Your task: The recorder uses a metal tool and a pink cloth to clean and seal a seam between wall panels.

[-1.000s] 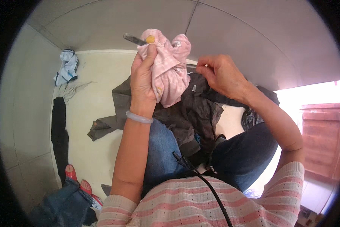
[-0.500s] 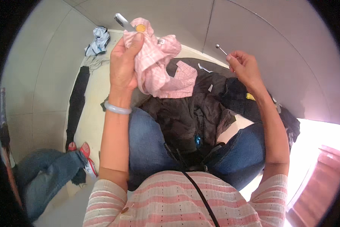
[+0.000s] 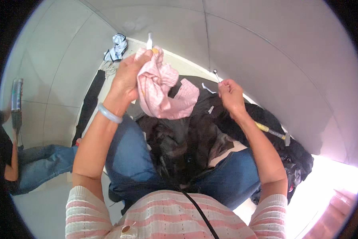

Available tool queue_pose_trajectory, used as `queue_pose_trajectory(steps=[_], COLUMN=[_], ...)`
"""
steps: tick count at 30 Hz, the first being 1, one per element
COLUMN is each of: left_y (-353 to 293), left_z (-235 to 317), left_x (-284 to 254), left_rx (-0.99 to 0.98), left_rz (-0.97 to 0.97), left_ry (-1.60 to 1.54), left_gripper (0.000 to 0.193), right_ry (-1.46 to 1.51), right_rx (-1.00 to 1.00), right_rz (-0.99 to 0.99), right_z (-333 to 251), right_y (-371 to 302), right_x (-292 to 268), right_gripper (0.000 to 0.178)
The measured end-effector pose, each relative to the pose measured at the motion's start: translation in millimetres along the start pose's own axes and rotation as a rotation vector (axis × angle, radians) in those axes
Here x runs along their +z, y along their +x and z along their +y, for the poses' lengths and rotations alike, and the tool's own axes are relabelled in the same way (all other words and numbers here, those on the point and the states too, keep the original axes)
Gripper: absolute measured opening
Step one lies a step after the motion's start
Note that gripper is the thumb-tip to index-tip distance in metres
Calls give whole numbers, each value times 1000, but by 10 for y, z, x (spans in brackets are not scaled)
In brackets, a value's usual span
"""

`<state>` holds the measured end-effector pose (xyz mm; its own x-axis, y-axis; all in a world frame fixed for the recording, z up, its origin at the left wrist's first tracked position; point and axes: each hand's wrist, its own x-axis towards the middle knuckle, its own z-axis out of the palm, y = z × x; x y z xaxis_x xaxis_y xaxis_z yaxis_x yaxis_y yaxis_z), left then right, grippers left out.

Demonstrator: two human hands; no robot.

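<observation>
Up front, my left hand (image 3: 124, 79) is closed on a pink checked cloth garment (image 3: 159, 104), which hangs in folds from the fingers. A pale metal strip (image 3: 149, 41) sticks up from the same grip, beside a yellow round disc (image 3: 155, 51); what holds the strip there is hidden by the fingers and cloth. To the right, my right hand (image 3: 231, 97) pinches a thin metal rod (image 3: 216, 75) with a round ball on its tip. The rod is apart from the garment.
Dark clothes (image 3: 187, 139) spread between my knees. A yellow-handled hammer (image 3: 271, 131) lies on dark cloth at right. White strips (image 3: 208, 88) lie nearby. A light-blue cloth bundle (image 3: 116, 47) sits by the wall (image 3: 250, 44). Another person's jeans-clad leg (image 3: 47, 161) is at left.
Both hands have moved lower in the view, the right one also leftward, closer to the garment. The hammer shows more fully. At left, the other person's legs appear higher, and an arm shows.
</observation>
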<state>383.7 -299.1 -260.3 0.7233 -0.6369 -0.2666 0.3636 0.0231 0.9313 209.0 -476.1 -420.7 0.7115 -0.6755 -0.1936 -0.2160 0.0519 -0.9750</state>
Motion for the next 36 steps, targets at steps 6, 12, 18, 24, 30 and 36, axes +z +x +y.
queue_pose_trajectory(steps=[6, 12, 18, 24, 30, 36], left_y=[24, 402, 806, 1021, 1177, 1083], left_z=[-230, -751, -1022, -1074, -1184, -1200], left_x=[218, -100, -419, -519, -520, -322], left_rx=[-111, -231, -429, -548, -562, -662], left_rz=[-31, -152, -301, -464, -488, -495], left_ry=[-60, -177, -352, -409, -424, -460], left_gripper=[22, 26, 23, 26, 23, 16], right_ry=[53, -60, -98, -259, -511, -507], right_rx=[-65, -52, -66, -76, -294, -378], right_rz=[18, 122, 273, 438, 658, 750], right_z=[-103, -280, -623, -1051, -1394, -1479], right_y=[-83, -103, -61, 8, 356, 714], right_x=[130, 215, 429, 686, 1003, 1083], right_gripper=[24, 24, 18, 20, 18, 16])
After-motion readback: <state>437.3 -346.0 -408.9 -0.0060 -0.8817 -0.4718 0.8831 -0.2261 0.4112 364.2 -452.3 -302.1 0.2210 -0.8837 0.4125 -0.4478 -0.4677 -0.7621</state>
